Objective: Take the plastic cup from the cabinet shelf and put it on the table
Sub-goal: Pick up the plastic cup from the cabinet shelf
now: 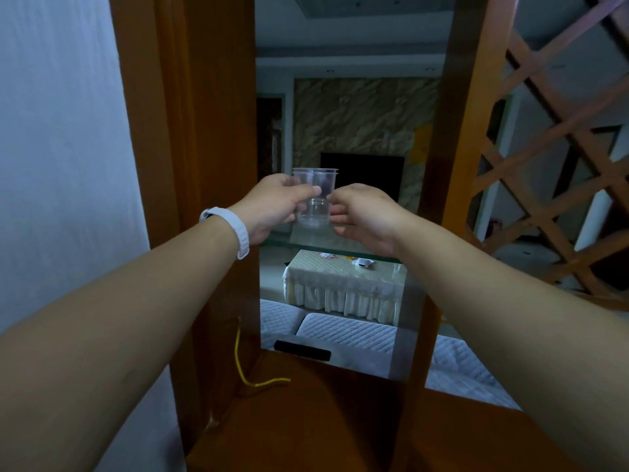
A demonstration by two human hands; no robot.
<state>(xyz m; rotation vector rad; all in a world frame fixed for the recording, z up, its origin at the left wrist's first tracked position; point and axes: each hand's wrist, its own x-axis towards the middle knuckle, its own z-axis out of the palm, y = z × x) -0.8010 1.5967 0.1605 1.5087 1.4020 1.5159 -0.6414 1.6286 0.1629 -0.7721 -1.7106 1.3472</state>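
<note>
The clear plastic cup (315,199) is sitting upright right above the glass shelf (340,248) of the wooden cabinet (204,165), and I can't tell if its base is touching the glass or just off it. It's looking like two rims at the top, so maybe two cups nested. The left hand (272,209) is wrapping round the cup's left side, thumb pressing across the front, so it's gripping it. The right hand (364,216) is curling in at the cup's right side, fingers half open, fingertips right by the wall; can't tell if they're touching. A white wristband (231,229) is sitting on the left wrist. A yellow cord (245,369) is trailing over the lower wooden ledge.
</note>
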